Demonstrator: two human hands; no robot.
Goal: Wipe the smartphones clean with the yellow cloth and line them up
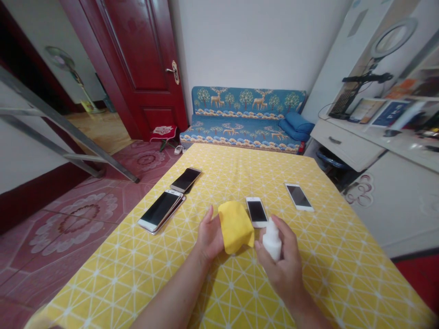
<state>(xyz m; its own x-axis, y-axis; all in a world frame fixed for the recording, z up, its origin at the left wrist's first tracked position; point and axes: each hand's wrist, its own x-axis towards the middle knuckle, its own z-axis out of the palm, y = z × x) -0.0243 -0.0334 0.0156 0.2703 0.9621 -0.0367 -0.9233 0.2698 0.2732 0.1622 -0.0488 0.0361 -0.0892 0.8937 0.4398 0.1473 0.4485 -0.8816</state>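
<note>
The left hand [211, 235] has its grip apart, thumb spread, the cloth [236, 227] draped over its fingers above the bench [236, 294]. The right hand [287, 262] has its grip clamped around the bottle [272, 244], near the cloth. Just beyond both, a white phone [257, 212] lies on the bench, between stacked phones [160, 211] at left and a lone phone [299, 197] at right.

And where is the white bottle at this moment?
In the head view, the white bottle is below and right of centre, held in the right hand, just right of the yellow cloth and near a white phone.
</note>
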